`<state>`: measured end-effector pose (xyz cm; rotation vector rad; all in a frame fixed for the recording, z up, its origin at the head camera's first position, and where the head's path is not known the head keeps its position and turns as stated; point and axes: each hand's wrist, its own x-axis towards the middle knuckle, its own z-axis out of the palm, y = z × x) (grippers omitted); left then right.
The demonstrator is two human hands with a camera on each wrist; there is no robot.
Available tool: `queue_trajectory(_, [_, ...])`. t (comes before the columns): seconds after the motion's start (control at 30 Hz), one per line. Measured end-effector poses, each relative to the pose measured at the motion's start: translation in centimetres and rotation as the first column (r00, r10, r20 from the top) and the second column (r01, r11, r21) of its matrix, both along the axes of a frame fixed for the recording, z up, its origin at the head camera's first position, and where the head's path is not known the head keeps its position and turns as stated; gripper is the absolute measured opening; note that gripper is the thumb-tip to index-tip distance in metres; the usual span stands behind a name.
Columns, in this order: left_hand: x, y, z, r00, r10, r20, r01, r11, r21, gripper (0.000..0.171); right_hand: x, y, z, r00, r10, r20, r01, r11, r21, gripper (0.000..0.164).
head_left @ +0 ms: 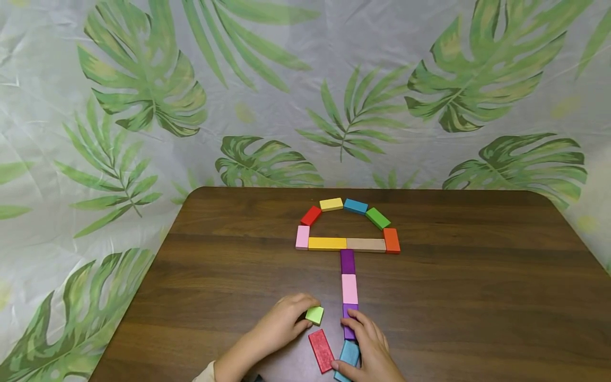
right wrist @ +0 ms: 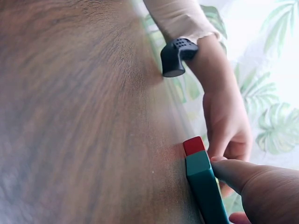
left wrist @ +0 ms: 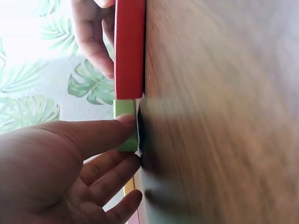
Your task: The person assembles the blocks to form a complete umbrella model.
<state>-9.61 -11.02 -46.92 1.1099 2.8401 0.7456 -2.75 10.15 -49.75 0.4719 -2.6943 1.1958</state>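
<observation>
My left hand (head_left: pixel 285 322) pinches a small light green block (head_left: pixel 314 315) between thumb and fingers, just above the table. In the left wrist view, the thumb lies across that green block (left wrist: pixel 125 108). My right hand (head_left: pixel 373 347) curls over a teal block (head_left: pixel 350 351), the thumb against its lower left side. The right fingertips rest on a purple block (head_left: pixel 350 333) just above the teal one. A red block (head_left: pixel 321 351) lies tilted between the hands, its lower end beside the right thumb. The right palm hides part of the teal block.
Up from the purple block runs a column: a pink block (head_left: pixel 349 289), then a dark purple block (head_left: pixel 347 261). It meets a yellow block (head_left: pixel 326 243) and a tan block (head_left: pixel 366 244), under an arch of several coloured blocks. The wooden table (head_left: pixel 229 254) ends at a leaf-print cloth (head_left: pixel 267 116).
</observation>
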Motion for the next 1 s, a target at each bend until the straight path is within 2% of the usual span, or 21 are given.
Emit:
queue_trajectory(0.3, [0.0,0.11,-0.27,1.0,0.001,0.0,-0.001,1.0,-0.013,0.029,0.0,-0.04,0.09,1.0,-0.004,0.024,0.004,1.0,-0.001,0.068])
queue_trajectory(0.63, [0.06,0.16,-0.33,0.999,-0.017,-0.03,0.016,1.0,-0.026,0.031,0.02,-0.04,0.0,1.0,-0.005,-0.013,0.005,1.0,0.004,0.068])
queue_trajectory(1.0, [0.2,0.25,-0.21,0.999,-0.025,-0.033,0.024,0.999,-0.029,0.031,-0.03,0.03,-0.27,0.999,0.001,-0.053,0.0,1.0,0.006,0.069])
